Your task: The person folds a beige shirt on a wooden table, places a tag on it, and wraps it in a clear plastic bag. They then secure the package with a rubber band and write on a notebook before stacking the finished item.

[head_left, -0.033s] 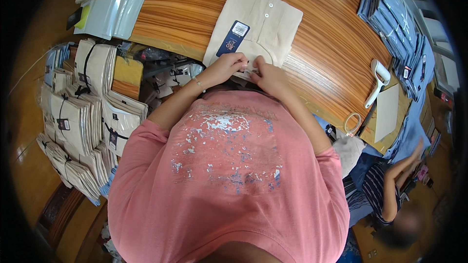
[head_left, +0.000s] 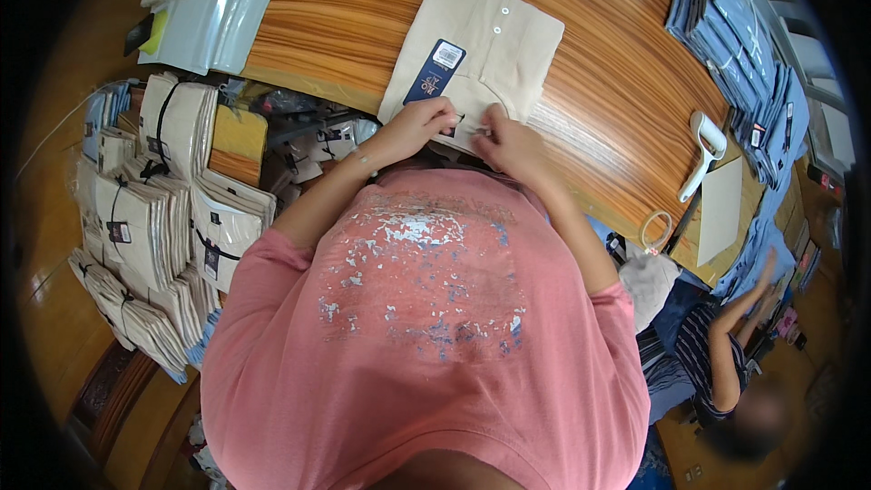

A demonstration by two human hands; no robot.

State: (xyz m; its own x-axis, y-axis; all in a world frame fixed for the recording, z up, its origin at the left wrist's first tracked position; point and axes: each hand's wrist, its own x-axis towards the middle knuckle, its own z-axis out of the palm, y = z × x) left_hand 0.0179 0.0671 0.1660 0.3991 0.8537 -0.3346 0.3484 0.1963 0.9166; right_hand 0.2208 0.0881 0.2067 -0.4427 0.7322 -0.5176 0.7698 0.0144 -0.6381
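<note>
— So where am I?
— Mid-frame: both hands, left hand (head_left: 419, 124) and right hand (head_left: 504, 139), pinch the near edge of the folded beige shirt (head_left: 485, 45), probably fixing its dark tag (head_left: 435, 72). Next needs steady fingertips.

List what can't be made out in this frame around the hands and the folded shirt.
- Head view: near edge of the folded cream shirt, covered by the left hand and right hand.
- What the fingertips pinch: too small.
- Table's near edge: hidden by the pink-shirted torso.
</note>
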